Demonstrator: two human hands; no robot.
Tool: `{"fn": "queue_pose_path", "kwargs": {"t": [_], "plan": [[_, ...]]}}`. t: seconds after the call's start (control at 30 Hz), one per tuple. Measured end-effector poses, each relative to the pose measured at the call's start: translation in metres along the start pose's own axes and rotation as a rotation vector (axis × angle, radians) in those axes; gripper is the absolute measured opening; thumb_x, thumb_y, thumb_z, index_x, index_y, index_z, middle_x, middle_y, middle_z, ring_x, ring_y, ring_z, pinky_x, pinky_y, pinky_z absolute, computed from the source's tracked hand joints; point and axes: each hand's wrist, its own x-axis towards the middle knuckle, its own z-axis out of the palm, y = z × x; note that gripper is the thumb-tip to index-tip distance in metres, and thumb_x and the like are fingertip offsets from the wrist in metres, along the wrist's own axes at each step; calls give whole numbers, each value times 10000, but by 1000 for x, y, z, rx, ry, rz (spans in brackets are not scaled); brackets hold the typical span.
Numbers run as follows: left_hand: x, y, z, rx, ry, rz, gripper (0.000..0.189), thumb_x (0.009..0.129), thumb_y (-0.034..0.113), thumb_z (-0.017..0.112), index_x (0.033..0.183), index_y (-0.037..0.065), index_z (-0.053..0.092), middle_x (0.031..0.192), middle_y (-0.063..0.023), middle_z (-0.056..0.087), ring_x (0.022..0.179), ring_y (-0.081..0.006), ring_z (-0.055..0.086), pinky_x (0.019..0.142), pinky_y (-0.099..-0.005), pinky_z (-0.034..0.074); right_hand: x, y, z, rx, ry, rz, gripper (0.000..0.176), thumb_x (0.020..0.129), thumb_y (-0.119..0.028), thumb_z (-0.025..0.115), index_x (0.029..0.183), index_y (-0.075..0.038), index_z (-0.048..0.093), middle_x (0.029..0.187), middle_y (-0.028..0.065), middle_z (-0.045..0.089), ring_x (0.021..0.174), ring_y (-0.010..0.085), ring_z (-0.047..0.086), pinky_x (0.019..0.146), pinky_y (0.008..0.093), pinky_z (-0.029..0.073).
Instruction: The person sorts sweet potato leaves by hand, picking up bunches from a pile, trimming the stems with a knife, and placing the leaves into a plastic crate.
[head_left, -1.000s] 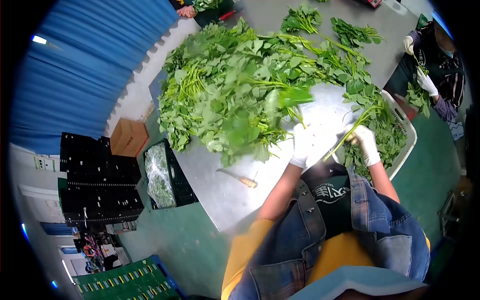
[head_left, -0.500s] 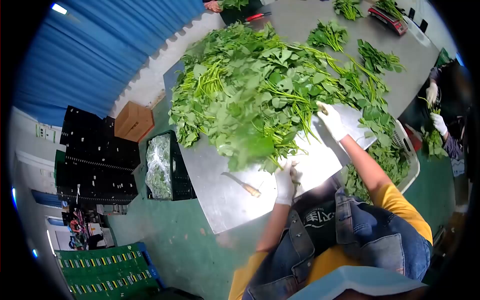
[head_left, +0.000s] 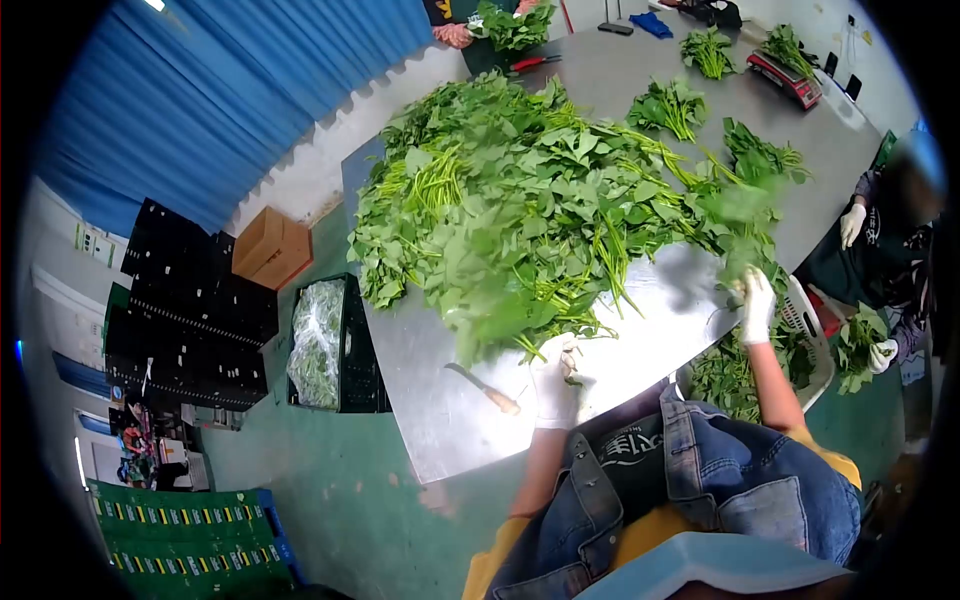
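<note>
My left hand (head_left: 556, 385), in a white glove, is closed round the stem ends of a bunch of leafy greens (head_left: 485, 300) at the table's near edge; its leaves blur in front of the pile. Further right, my gloved right hand (head_left: 758, 308) pinches a leafy stem (head_left: 745, 212), smeared by motion, above the table's right edge. A large heap of leafy greens (head_left: 540, 170) covers the middle of the metal table (head_left: 420, 400). Left of my left hand lies a knife (head_left: 498, 399) with a wooden handle.
A white basket (head_left: 822, 350) of greens stands below the table's right edge. Small bunches (head_left: 672, 108) and a red scale (head_left: 785, 80) sit at the back. One co-worker's gloved hand (head_left: 882, 355) holds greens at right; another person is at the far edge. A black crate (head_left: 362, 350) stands left.
My right hand has moved right and toward me, from the pile to the table's right edge, now with a leafy stem. My left hand keeps its bunch. The view has shifted slightly.
</note>
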Motion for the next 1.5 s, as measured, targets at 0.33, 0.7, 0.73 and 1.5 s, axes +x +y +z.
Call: {"fn": "queue_pose_path", "kwargs": {"t": [0.33, 0.7, 0.73, 1.5], "plan": [[-12, 6, 40, 558, -89, 379, 223, 936, 140, 458, 1049, -7, 582, 817, -17, 619, 553, -9, 431, 467, -139, 317, -71, 110, -51, 471, -208, 622, 444, 882, -289, 540, 1197, 20, 487, 1106, 159, 599, 928, 263, 624, 691, 273, 510], [-34, 9, 14, 250, 19, 179, 248, 947, 202, 453, 1040, 4, 569, 698, -44, 605, 454, -20, 369, 399, -167, 269, 34, 118, 228, -424, -616, 174, 109, 809, -104, 650, 821, 3, 632, 691, 45, 604, 489, 121, 499, 444, 251, 403], [-35, 10, 13, 234, -1, 182, 260, 956, 213, 436, 1037, 6, 571, 700, -43, 605, 454, -21, 369, 402, -166, 265, 34, 115, 229, -416, -580, 178, 93, 795, -90, 658, 784, -1, 635, 662, 37, 599, 497, 116, 492, 450, 256, 395], [5, -7, 32, 177, 139, 62, 265, 958, 288, 447, 989, 40, 535, 726, -52, 612, 451, -29, 418, 374, -175, 298, -89, 26, 2, -34, -471, 311, 286, 877, -143, 531, 1094, 35, 586, 929, 53, 640, 694, 79, 583, 571, 202, 449]]}}
